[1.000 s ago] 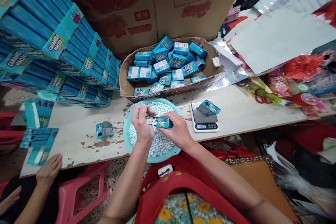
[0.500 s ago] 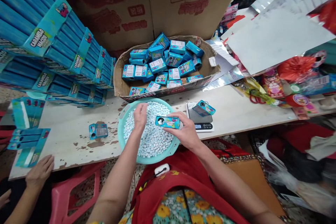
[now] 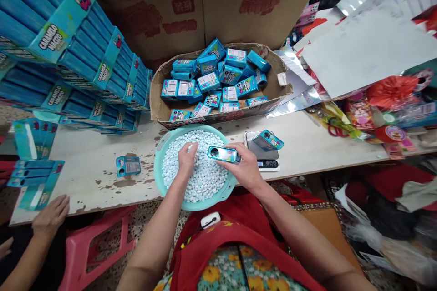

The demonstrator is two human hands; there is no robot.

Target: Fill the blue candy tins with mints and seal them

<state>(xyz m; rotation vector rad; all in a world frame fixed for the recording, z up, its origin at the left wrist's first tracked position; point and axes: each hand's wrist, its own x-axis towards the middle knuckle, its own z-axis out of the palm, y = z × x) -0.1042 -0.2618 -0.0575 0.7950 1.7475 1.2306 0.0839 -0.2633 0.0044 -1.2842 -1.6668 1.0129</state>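
Observation:
My right hand (image 3: 244,166) grips a small blue candy box (image 3: 221,153) over the right side of a mint-green basin (image 3: 158,170). The box lies on its side with a round dark hole facing up near its left end. White candies (image 3: 201,186) fill the basin. Among them, left of the box, my left hand (image 3: 187,159) has its fingers curled together around a few candies. A second blue box (image 3: 268,140) rests tilted on a digital scale (image 3: 253,141) to the right. Another blue box (image 3: 128,166) lies on the table left of the basin.
Behind the basin stands a cut-down carton (image 3: 164,120) with several blue boxes in it. Stacked blue display packs (image 3: 78,54) rise at the left. Another person's hand (image 3: 51,213) rests at the table's left edge. Papers (image 3: 365,50) and packaging crowd the right.
My left hand has moved slightly right and its fingers have curled in the candies. The box in my right hand has shifted slightly right and turned a little. The view has shifted slightly.

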